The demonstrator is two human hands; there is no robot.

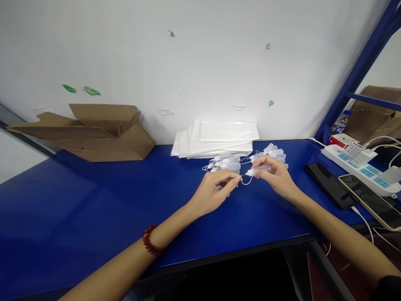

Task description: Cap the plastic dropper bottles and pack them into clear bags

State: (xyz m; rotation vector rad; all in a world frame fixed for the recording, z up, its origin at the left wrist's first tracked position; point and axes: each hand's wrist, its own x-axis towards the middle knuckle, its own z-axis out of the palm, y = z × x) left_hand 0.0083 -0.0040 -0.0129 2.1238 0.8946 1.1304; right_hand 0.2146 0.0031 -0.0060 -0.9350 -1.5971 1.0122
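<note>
The right hand [275, 175] is closed in a light pinch on a small bottle [265, 167], thumb below and fingers above, holding it nearly level over the counter [94, 209] with its narrow end toward the left hand [214, 192]. The left hand's thumb and forefinger are together at the free end of a thin white cord [250, 182], which sags in a loop back toward the bottle's neck; whether they also touch the fine tip is too small to tell. The step in hand looks like fine work at that nozzle end, and the next move, as I judge it, calls for a steady bottle and precise fingertips, since the tip is slender and the cord seems limp. The bottle is cloudy, translucent plastic, a slim cylinder tapering to a cone. Just behind the hands lie similar bottles in two loose groups, the left group [232, 166] with pale cords curling out and the right group [275, 151] partly hidden by the right hand. Beyond them, against the wall, sits an uneven stack of flat white packets [219, 140], smooth and slightly glossy. Further left is an open box [119, 146] of matte brown cardboard; on the far right, a white plastic power strip [360, 167] lies beside two dark, glassy phones [328, 184].
</note>
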